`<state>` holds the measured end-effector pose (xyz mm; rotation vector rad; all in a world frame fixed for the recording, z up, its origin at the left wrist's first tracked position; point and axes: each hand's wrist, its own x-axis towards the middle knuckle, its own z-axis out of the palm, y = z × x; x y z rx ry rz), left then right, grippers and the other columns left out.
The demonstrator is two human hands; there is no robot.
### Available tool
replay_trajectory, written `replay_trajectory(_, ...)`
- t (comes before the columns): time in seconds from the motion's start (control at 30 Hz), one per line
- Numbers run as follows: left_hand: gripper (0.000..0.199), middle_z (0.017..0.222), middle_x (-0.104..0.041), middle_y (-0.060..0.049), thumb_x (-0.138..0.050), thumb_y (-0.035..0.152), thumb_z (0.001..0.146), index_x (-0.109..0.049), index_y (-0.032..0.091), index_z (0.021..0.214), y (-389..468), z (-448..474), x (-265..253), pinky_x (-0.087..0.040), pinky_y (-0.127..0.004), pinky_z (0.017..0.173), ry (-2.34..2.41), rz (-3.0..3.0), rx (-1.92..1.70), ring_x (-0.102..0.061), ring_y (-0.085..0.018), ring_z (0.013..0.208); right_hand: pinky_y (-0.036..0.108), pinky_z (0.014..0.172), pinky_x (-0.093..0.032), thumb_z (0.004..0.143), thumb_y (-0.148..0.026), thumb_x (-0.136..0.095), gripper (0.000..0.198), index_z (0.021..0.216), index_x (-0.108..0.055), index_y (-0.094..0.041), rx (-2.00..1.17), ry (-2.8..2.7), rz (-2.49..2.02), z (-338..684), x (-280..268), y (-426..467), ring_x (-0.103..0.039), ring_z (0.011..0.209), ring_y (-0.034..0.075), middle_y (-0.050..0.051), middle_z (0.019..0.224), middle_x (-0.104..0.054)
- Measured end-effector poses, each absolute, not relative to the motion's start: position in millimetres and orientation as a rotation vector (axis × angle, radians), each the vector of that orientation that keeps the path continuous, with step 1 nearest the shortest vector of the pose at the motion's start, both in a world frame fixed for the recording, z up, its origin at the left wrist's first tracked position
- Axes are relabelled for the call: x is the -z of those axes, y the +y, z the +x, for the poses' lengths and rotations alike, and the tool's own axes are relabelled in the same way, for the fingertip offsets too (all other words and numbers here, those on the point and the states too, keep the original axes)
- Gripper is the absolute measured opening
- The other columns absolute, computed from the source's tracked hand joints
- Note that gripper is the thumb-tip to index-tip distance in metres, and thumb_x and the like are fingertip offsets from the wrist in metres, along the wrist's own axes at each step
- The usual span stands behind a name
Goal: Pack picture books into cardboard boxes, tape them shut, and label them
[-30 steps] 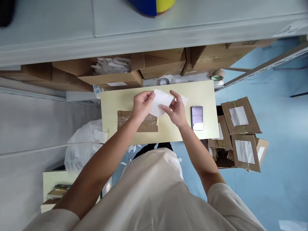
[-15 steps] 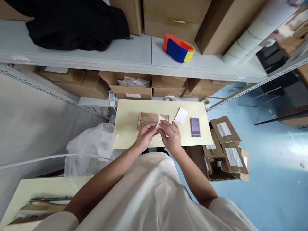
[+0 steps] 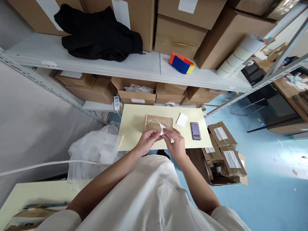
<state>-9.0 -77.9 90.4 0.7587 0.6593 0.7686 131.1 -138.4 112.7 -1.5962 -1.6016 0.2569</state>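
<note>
Between my hands is a white paper label [image 3: 163, 128], one corner of it lifted and pointing up. My left hand [image 3: 147, 141] pinches its left edge with thumb and fingertips. On the other side, my right hand [image 3: 176, 143] grips the label, its fingers covering most of the sheet. Just beyond the hands lies a taped cardboard box [image 3: 154, 121] on the pale yellow table [image 3: 131, 123]. To the right of the box are a white sheet [image 3: 182, 120] and a phone [image 3: 195, 131] with a blurred screen.
A grey shelf [image 3: 149, 69] crosses above the table's back, bearing a black garment [image 3: 101, 38], a coloured band [image 3: 181, 63] and cartons. Flattened and opened cartons [image 3: 222, 138] are piled on the right. Clear plastic wrap [image 3: 89, 147] hangs on the left.
The view has tilted upward, showing more of the shelf. Both hands still hold the label, whose lifted corner now stands up more sharply.
</note>
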Motion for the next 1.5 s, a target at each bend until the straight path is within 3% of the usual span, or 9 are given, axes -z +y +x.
replay_trajectory(0.13,0.029,0.072,-0.066,0.001,-0.080,0.045,0.065,-0.068,0.019,0.072,-77.2,-10.6,-86.3,-0.053,-0.031,0.081,0.702,0.864,-0.797,-0.062,-0.012,0.071,0.046,0.095,-0.048,0.085,-0.032,-0.063,0.017,0.100,-0.070,-0.028,-0.339,-1.571,-1.554,127.8,-115.6,-140.2,-0.067,0.104,0.025,0.007,0.108,-0.073)
replay_trajectory(0.27,0.024,0.070,-0.065,0.000,-0.073,0.045,0.071,-0.068,0.021,0.068,-74.5,-13.8,-85.6,-0.050,-0.030,0.073,0.743,1.097,-0.850,-0.059,-0.015,0.069,0.039,0.083,-0.056,0.084,-0.033,-0.065,0.013,0.093,-0.072,-0.029,-0.458,-1.467,-1.512,121.2,-115.6,-139.6,-0.069,0.092,0.022,0.007,0.098,-0.073)
replay_trajectory(0.57,0.019,0.076,-0.062,-0.004,-0.059,0.041,0.083,-0.066,0.026,0.073,-70.2,-22.5,-94.3,-0.044,-0.033,0.073,0.782,1.532,-0.913,-0.056,-0.020,0.075,0.040,0.086,-0.057,0.083,-0.036,-0.064,0.016,0.088,-0.074,-0.025,-0.818,-1.212,-1.452,116.2,-107.9,-133.8,-0.070,0.094,0.023,0.006,0.096,-0.074)
replay_trajectory(0.9,0.020,0.075,-0.059,-0.003,-0.052,0.039,0.086,-0.056,0.023,0.074,-61.9,-35.7,-92.3,-0.043,-0.028,0.070,0.774,1.539,-0.831,-0.055,-0.018,0.072,0.032,0.072,-0.054,0.079,-0.041,-0.066,0.020,0.077,-0.063,-0.021,-1.077,-0.990,-1.373,123.9,-99.1,-118.8,-0.065,0.080,0.017,0.005,0.088,-0.070)
replay_trajectory(1.1,0.019,0.061,-0.056,0.002,-0.054,0.039,0.083,-0.052,0.023,0.073,-28.6,-52.6,-89.7,-0.040,-0.025,0.059,0.965,1.541,-0.751,-0.056,-0.015,0.058,0.026,0.059,-0.045,0.081,-0.044,-0.062,0.023,0.078,-0.057,-0.022,-1.003,-0.865,-1.413,141.2,-94.4,-107.5,-0.052,0.058,0.011,-0.004,0.062,-0.055)
replay_trajectory(1.23,0.012,0.056,-0.056,0.004,-0.052,0.034,0.083,-0.052,0.024,0.077,9.6,-67.6,-84.3,-0.040,-0.025,0.054,1.080,1.650,-0.652,-0.057,-0.015,0.048,0.024,0.055,-0.042,0.080,-0.045,-0.063,0.025,0.079,-0.054,-0.022,-0.961,-0.760,-1.454,160.4,-88.7,-106.5,-0.048,0.051,0.010,-0.006,0.056,-0.051)
replay_trajectory(1.5,0.014,0.061,-0.062,-0.004,-0.057,0.016,0.075,-0.051,0.023,0.063,133.6,-66.1,-61.7,-0.039,-0.032,0.066,1.491,2.105,-0.225,-0.060,-0.023,0.068,0.034,0.075,-0.053,0.075,-0.044,-0.069,0.026,0.078,-0.058,-0.022,-0.684,-0.429,-1.574,186.5,-67.0,-127.4,-0.061,0.067,0.012,-0.002,0.071,-0.060)
